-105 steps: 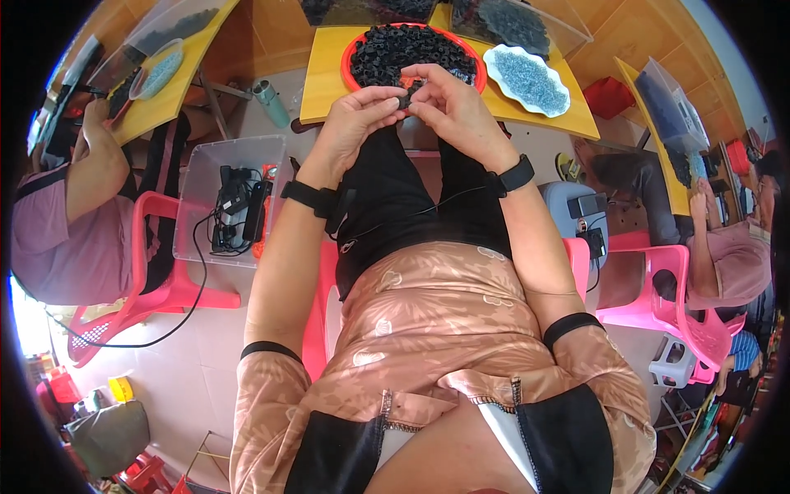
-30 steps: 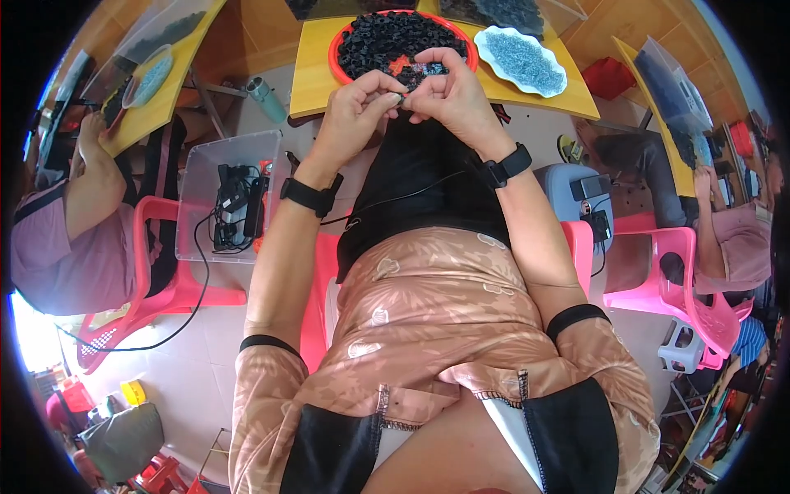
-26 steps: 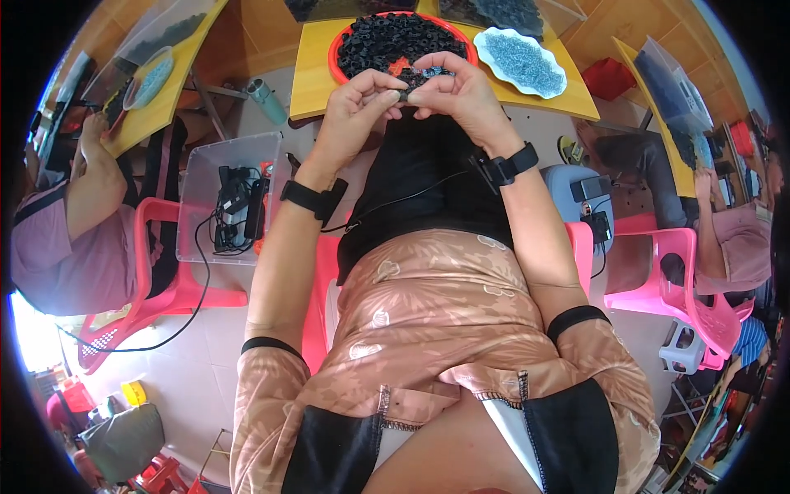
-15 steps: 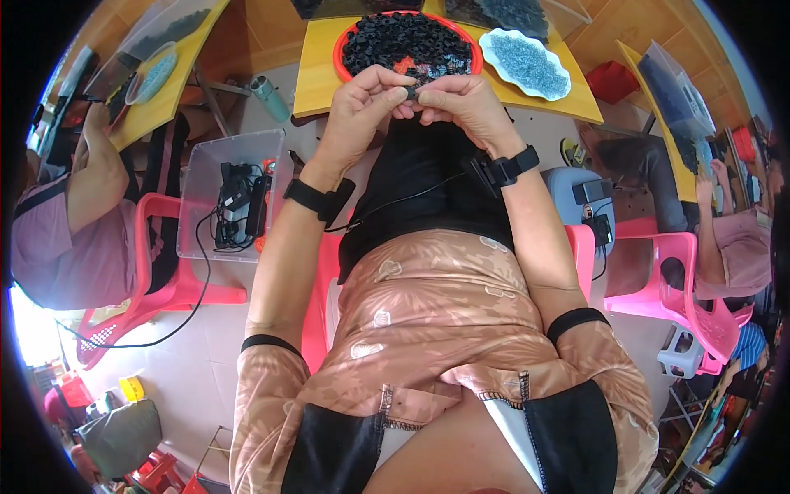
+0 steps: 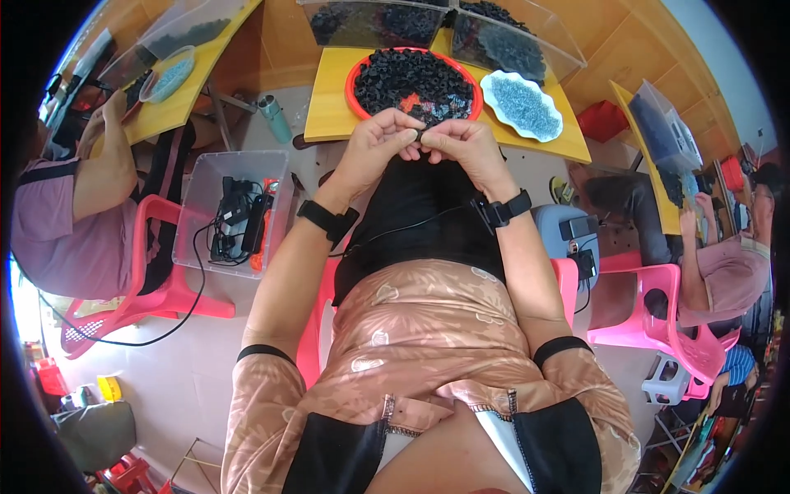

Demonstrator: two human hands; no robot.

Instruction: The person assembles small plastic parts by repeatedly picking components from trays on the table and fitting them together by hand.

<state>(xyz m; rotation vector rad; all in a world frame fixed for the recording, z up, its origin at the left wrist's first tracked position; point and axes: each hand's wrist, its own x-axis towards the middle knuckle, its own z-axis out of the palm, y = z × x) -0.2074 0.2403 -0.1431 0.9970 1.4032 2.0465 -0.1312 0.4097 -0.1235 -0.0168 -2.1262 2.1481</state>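
Note:
My left hand (image 5: pixel 378 148) and my right hand (image 5: pixel 464 148) meet at the near rim of a round red tray (image 5: pixel 352 92). Both are closed in a pinch, thumbs against forefingers, on one small black part (image 5: pixel 422 128) between the fingertips. Most of that part is covered by the fingers, so its exact kind does not show. Small black pieces (image 5: pixel 411 78) heap up in the tray, with a few red and shiny bits at its near side. Right of the tray, a white scalloped dish (image 5: pixel 489 89) holds many tiny clear-bluish pieces (image 5: pixel 527 109).
The yellow table (image 5: pixel 325 103) carries two clear bins (image 5: pixel 374 26) of dark parts at its back. A clear box (image 5: pixel 191 185) with black adapters and cables stands on the floor at left. A grey-blue stool (image 5: pixel 550 221) is at right. Co-workers (image 5: pixel 74 230) sit on both sides.
The view has tilted, so the table, tray and hands appear lower. Both hands keep their pinch on the small black part, with only slight finger movement.

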